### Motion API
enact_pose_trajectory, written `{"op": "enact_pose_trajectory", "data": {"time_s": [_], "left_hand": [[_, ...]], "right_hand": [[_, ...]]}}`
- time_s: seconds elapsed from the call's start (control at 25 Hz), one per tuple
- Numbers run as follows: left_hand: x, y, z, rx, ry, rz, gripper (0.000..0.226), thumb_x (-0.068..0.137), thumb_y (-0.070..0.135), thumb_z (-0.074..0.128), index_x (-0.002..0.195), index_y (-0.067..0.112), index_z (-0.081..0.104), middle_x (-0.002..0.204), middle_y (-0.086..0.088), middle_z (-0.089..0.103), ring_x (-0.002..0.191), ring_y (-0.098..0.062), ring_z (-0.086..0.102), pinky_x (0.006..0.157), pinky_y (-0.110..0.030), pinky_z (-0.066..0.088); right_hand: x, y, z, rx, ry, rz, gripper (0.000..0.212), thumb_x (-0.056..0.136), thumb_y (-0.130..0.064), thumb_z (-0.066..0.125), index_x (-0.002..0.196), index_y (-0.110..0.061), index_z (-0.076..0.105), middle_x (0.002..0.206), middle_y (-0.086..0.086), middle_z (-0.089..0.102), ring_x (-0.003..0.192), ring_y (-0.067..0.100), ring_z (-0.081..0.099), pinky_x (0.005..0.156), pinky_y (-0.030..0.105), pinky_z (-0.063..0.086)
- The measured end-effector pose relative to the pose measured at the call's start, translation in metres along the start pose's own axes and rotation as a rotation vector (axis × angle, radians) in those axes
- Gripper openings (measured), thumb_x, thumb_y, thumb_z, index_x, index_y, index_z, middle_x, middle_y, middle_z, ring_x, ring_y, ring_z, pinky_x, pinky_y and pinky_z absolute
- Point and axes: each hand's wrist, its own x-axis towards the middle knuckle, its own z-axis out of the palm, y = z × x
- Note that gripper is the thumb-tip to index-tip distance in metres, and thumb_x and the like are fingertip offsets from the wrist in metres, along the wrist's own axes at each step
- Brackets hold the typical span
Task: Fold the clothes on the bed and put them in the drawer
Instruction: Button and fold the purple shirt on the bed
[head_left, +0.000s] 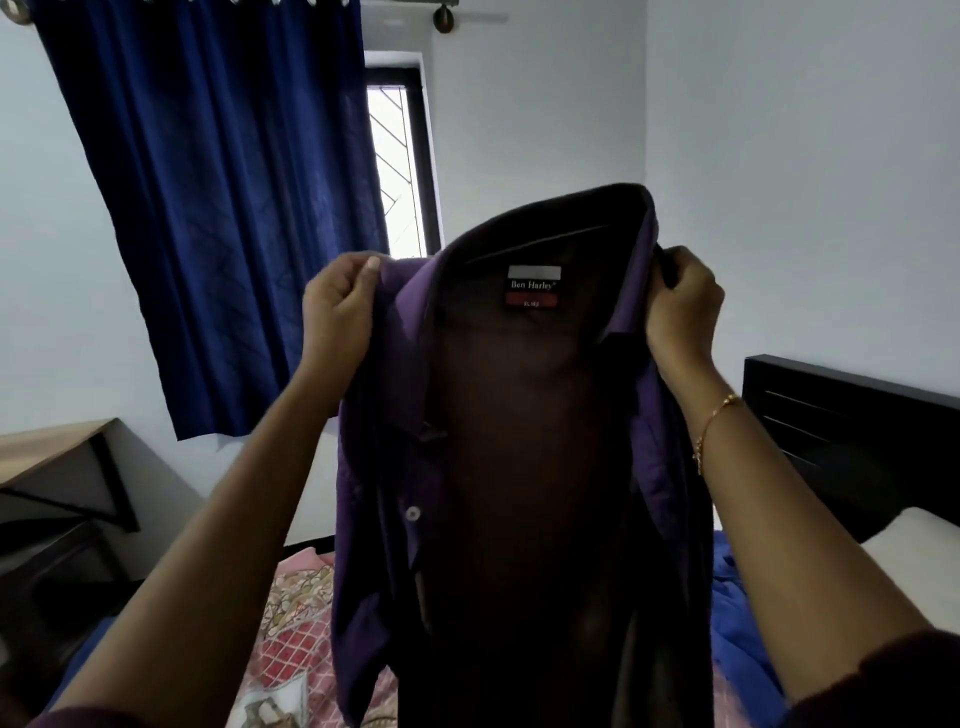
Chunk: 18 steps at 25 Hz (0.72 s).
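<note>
A dark purple button-up shirt hangs in the air in front of me, open at the front, its collar and neck label facing me. My left hand pinches the shirt at its left shoulder, beside the collar. My right hand grips the right shoulder at about the same height. The shirt's lower part drops out of the bottom of the view and hides much of the bed. A blue garment lies crumpled on the bed to the right, behind my right forearm.
The bed has a pink patterned sheet, a white pillow and a dark headboard at the right. A wooden desk stands at the left. A blue curtain covers most of the window behind.
</note>
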Motion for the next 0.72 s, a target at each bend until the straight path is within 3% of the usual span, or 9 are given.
{"op": "enact_pose_trajectory", "data": {"time_s": [0.12,0.24,0.32,0.44,0.52,0.64,0.72], "left_hand": [[-0.021,-0.056,0.015,0.207,-0.36,-0.085,0.012,0.092,0.02,0.057,0.089,0.021,0.068,0.08,0.01,0.065,0.072,0.0,0.059,0.069,-0.012,0.046],[-0.062,-0.117,0.036,0.255,-0.541,-0.201,0.023,0.093,0.017,0.055,0.072,0.024,0.061,0.067,0.008,0.06,0.06,-0.002,0.052,0.059,-0.014,0.041],[-0.088,-0.159,0.055,0.211,-0.645,-0.34,0.025,0.095,0.017,0.052,0.072,0.018,0.062,0.065,0.004,0.059,0.055,-0.001,0.051,0.055,-0.014,0.04],[-0.117,-0.243,0.097,0.221,-0.671,-0.476,0.027,0.096,0.014,0.05,0.071,0.019,0.059,0.059,0.01,0.056,0.052,0.002,0.046,0.054,-0.016,0.037],[-0.133,-0.313,0.133,0.315,-0.645,-0.503,0.028,0.096,0.017,0.05,0.071,0.025,0.057,0.058,0.012,0.058,0.055,0.002,0.05,0.059,-0.022,0.039],[-0.157,-0.407,0.186,0.532,-0.618,-0.476,0.025,0.097,0.028,0.046,0.086,0.013,0.063,0.078,-0.008,0.067,0.078,-0.028,0.062,0.068,-0.036,0.044],[-0.181,-0.469,0.22,0.626,-0.586,-0.465,0.023,0.097,0.022,0.046,0.096,0.006,0.063,0.091,-0.017,0.067,0.087,-0.034,0.061,0.07,-0.038,0.04]], "right_hand": [[-0.009,0.063,0.016,-0.182,-0.118,0.083,0.027,0.094,-0.019,0.046,0.072,-0.004,0.052,0.079,0.022,0.062,0.072,0.03,0.054,0.059,0.033,0.027],[-0.042,0.145,0.028,-0.313,-0.171,0.186,0.028,0.093,-0.016,0.049,0.069,-0.002,0.047,0.08,0.028,0.06,0.077,0.041,0.055,0.061,0.036,0.026],[-0.066,0.199,0.036,-0.342,-0.243,0.232,0.027,0.093,-0.014,0.05,0.069,0.0,0.048,0.079,0.027,0.061,0.076,0.041,0.057,0.062,0.038,0.032],[-0.095,0.289,0.06,-0.446,-0.335,0.349,0.03,0.093,-0.012,0.048,0.064,-0.008,0.042,0.078,0.026,0.06,0.073,0.038,0.055,0.057,0.034,0.024],[-0.109,0.352,0.085,-0.498,-0.354,0.376,0.026,0.094,-0.013,0.048,0.07,-0.004,0.052,0.08,0.026,0.061,0.075,0.039,0.056,0.06,0.032,0.026],[-0.12,0.441,0.128,-0.588,-0.391,0.396,0.024,0.096,-0.014,0.045,0.087,0.004,0.057,0.088,0.029,0.062,0.083,0.042,0.058,0.063,0.034,0.031],[-0.135,0.509,0.159,-0.672,-0.433,0.4,0.025,0.096,-0.016,0.043,0.097,0.004,0.058,0.095,0.031,0.062,0.089,0.044,0.057,0.066,0.039,0.037]]}}
